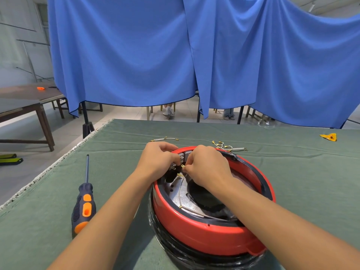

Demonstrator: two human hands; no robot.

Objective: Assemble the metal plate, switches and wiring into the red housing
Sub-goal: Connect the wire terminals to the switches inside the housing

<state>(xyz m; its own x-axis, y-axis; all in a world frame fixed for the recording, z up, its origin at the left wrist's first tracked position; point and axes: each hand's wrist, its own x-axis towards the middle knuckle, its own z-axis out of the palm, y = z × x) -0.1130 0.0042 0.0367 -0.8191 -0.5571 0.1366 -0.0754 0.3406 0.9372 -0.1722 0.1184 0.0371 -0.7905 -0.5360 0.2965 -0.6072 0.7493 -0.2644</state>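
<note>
The housing (212, 233) is red with a black rim, on a dull green surface (120, 133). The screwdriver (84, 203) handle is dark blue and orange. The curtain (136, 55) is plain bright blue.

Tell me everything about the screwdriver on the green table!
The screwdriver lies flat on the green cloth, left of the red housing. Its fat handle, dark blue-black with orange patches and an orange end, points toward the person. The thin shiny metal shaft points away. Nobody touches it; both hands are busy at the housing.

I saw a screwdriver (84, 199) lying left of the hands, a yellow triangular piece (329, 137) far right, and blue curtains (175, 55) beyond.
</note>
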